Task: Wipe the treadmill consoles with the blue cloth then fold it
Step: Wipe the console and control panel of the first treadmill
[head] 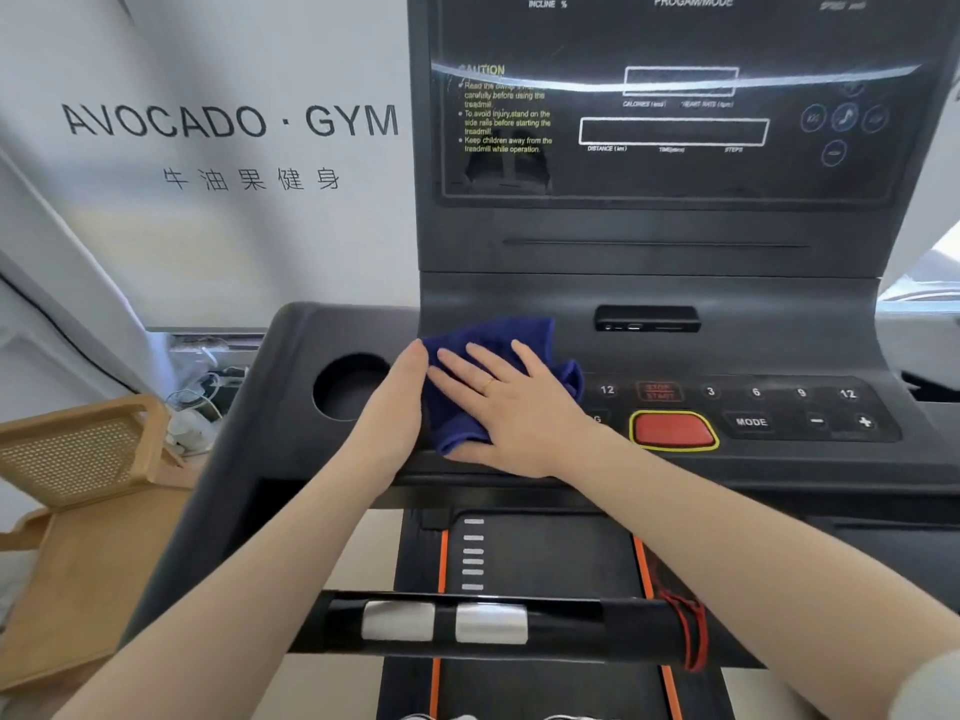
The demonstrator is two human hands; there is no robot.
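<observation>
A bunched blue cloth (496,337) lies on the lower left part of the dark treadmill console (649,293), over the left row of buttons. My right hand (511,407) lies flat on top of the cloth with straight, spread fingers, pressing it against the panel. My left hand (400,407) stands on its edge against the cloth's left side, fingers straight and together, touching the fabric. Part of the cloth is hidden under my right palm.
A round cup holder (348,387) sits left of my hands. Right of them are a red stop button (674,430) and numbered keys (756,392). The display screen (675,111) rises above. A black handlebar (493,623) crosses below my forearms. A wooden chair (78,459) stands at left.
</observation>
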